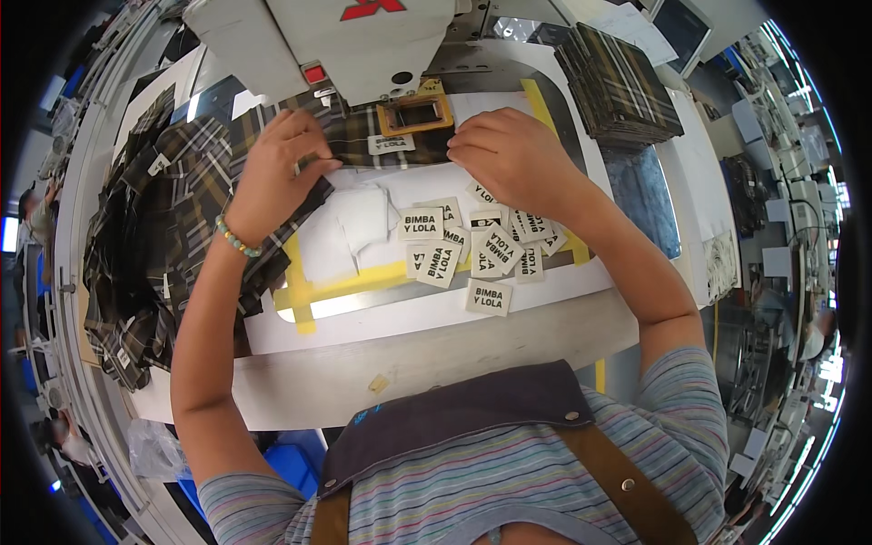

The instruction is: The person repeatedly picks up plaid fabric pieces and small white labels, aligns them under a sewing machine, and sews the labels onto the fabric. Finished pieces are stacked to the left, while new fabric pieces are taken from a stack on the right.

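A strip of dark plaid fabric [350, 150] lies under the head of a white sewing machine [336, 36]. On it sits a pale label [391, 144], just in front of the machine's orange-rimmed clamp frame [415, 116]. My left hand [280, 163] is curved over the fabric left of the label, thumb and fingers apart, with the thumb tip near the cloth's front edge. At the fabric's right end, my right hand [513, 162] has its fingertips pressed together on the cloth. Several loose labels [489, 297] are scattered in front of the fabric, beside small white sheets [363, 218].
Heaped plaid pieces [173, 209] cover the table's left side and hang over its edge. A neat stack of folded plaid pieces [622, 86] stands at the back right. Yellow tape [302, 282] borders the work surface. Below the table is a blue bin [291, 465].
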Tool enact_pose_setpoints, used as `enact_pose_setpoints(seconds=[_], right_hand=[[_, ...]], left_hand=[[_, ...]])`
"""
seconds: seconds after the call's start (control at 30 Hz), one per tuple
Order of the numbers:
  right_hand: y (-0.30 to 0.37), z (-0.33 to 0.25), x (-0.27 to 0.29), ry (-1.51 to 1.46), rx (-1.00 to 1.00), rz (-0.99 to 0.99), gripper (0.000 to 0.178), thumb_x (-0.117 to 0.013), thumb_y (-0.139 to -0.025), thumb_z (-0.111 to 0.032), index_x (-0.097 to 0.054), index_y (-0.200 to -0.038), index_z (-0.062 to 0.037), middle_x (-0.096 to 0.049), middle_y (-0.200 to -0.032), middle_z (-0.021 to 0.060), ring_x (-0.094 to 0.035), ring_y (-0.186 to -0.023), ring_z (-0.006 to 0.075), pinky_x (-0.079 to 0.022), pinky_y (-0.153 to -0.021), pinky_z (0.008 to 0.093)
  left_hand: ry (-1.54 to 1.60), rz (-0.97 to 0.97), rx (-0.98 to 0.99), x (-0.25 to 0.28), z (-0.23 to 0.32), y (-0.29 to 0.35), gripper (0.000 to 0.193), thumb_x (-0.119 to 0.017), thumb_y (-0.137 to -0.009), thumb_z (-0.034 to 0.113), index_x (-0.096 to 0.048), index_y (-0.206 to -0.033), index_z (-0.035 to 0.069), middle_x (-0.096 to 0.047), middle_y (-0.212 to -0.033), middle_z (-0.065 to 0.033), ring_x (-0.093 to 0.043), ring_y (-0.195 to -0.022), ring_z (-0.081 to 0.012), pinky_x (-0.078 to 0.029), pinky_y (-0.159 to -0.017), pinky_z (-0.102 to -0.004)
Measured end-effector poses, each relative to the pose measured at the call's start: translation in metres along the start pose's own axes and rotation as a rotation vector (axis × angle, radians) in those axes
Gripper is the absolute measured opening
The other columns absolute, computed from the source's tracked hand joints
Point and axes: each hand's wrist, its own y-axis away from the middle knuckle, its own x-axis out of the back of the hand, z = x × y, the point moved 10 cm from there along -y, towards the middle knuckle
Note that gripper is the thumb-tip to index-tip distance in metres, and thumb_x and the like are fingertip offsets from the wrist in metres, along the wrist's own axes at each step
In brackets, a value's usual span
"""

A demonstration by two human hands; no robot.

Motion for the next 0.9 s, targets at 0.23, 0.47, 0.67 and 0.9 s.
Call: enact_pose_setpoints(seconds=[0.23, 0.47, 0.67, 0.9], right_hand=[[-0.001, -0.003, 0.008, -0.091, -0.055, 0.038, 0.014, -0.077, -0.092, -0.012, -0.079, -0.105, -0.0072, -0.076, -0.12, 0.0048, -0.069, -0.115, 0.0257, -0.057, -0.094, 0.0403], [0.004, -0.007, 0.009, -0.169, -0.068, -0.031, 0.013, -0.076, -0.093, -0.012, -0.079, -0.105, -0.0074, -0.077, -0.118, 0.0051, -0.07, -0.112, 0.0273, -0.056, -0.093, 0.041], [-0.031, -0.069, 0.008, -0.259, 0.084, -0.032, 0.018, -0.079, -0.09, -0.013, -0.078, -0.105, -0.005, -0.077, -0.113, 0.0071, -0.07, -0.111, 0.0272, -0.056, -0.093, 0.0411], [-0.052, -0.131, -0.021, -0.09, 0.362, 0.078, 0.012, -0.076, -0.083, -0.016, -0.071, -0.091, -0.0079, -0.072, -0.1, 0.0025, -0.068, -0.104, 0.0188, -0.053, -0.094, 0.0362]], left_hand=[[-0.375, 0.026, 0.168, 0.072, -0.053, 0.066, 0.02, -0.085, -0.078, 0.002, -0.065, -0.083, 0.002, -0.061, -0.093, -0.0073, -0.062, -0.097, -0.031, -0.052, -0.091, -0.044], [-0.333, -0.057, 0.271, 0.08, -0.074, 0.085, 0.041, -0.074, -0.082, -0.009, -0.068, -0.121, 0.005, -0.066, -0.133, -0.0126, -0.06, -0.132, -0.0375, -0.049, -0.112, -0.0426], [-0.212, 0.017, 0.171, 0.011, -0.034, 0.045, 0.049, -0.063, -0.107, 0.027, -0.056, -0.153, 0.012, -0.051, -0.162, -0.0123, -0.046, -0.151, -0.0362, -0.038, -0.123, -0.0448], [-0.514, -0.022, 0.256, -0.01, -0.113, 0.075, 0.06, -0.047, -0.112, 0.051, -0.047, -0.163, 0.019, -0.041, -0.171, -0.0068, -0.033, -0.16, -0.0333, -0.023, -0.13, -0.0523]])
